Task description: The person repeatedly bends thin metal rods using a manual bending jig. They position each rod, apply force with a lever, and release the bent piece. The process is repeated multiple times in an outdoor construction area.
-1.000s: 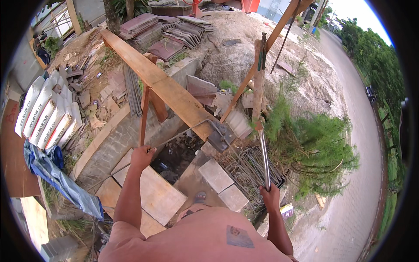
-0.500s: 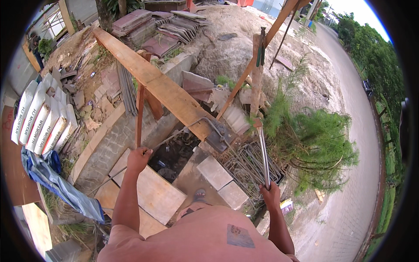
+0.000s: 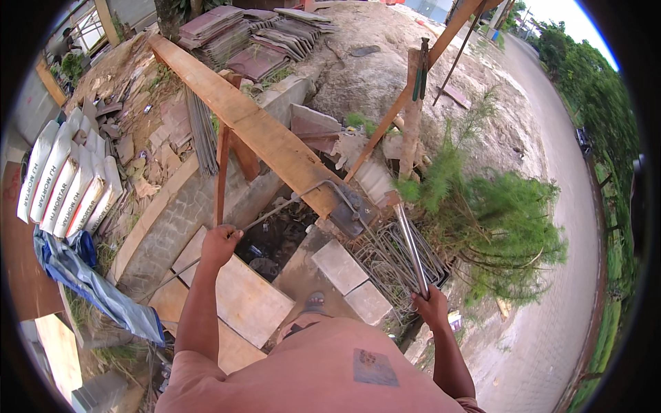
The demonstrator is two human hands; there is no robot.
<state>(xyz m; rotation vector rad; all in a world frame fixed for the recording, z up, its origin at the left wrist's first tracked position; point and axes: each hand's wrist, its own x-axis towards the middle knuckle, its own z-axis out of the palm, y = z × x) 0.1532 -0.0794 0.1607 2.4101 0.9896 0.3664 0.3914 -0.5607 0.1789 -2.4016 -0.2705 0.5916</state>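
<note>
My left hand is closed around a thin steel rod. The rod runs up to a dark metal plate at the near end of a long wooden plank, where it bends sharply. My right hand grips the lower end of a shiny metal pipe, which slants up to a rusty head beside the plate. Several bent steel rods lie heaped between the plate and my right hand. A green-handled tool hangs on an upright wooden post.
Pale blocks and wide boards lie around my feet, next to a dark pit. White sacks stand at left above a blue tarp. A leafy green bush grows at right, beside a road. Stacked roof tiles lie at back.
The upper end of the pipe has shifted slightly left and nearer, toward the metal plate. Both hands keep their grip, and the whole view has shifted a little.
</note>
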